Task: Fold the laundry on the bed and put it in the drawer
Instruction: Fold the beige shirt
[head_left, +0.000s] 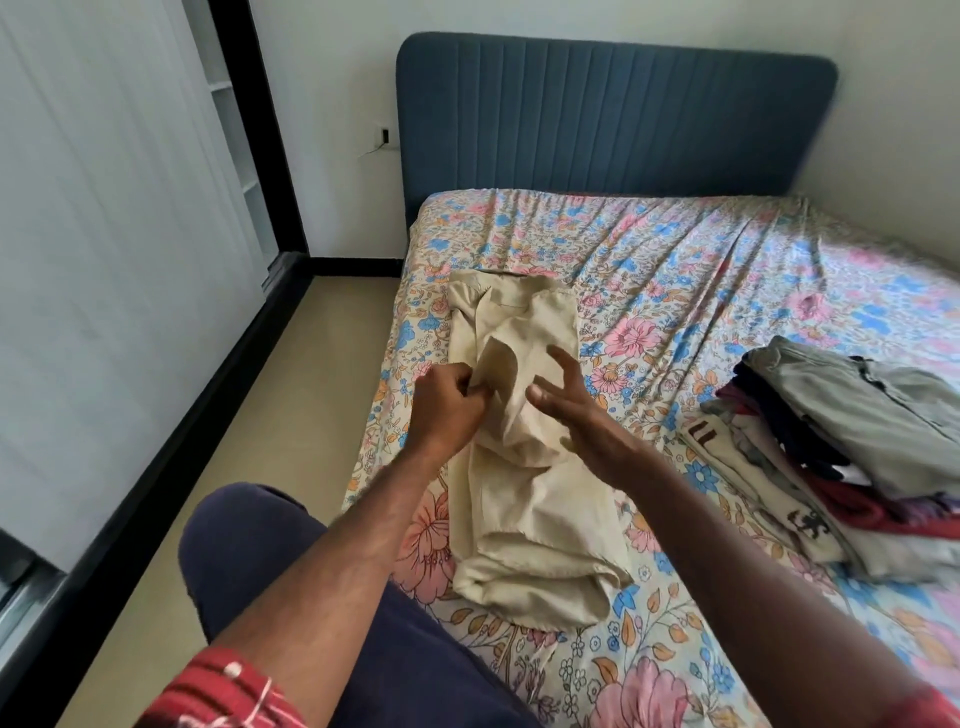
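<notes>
Head view shows the left hand (449, 397) pinching a fold of the beige garment (519, 467) on the bed (675, 270), and the right hand (576, 410) hovers beside it with spread fingers. Further right a pile of clothes (841, 457) waits, so folding seems half done; no drawer is visible.

The floral bed (701, 270) bears a beige garment (524, 493) and a clothes pile (852, 441).

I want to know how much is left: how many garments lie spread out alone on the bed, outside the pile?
1: the beige garment near the bed's left edge, pinched by the left hand. The pile on the right may hide more.
</notes>
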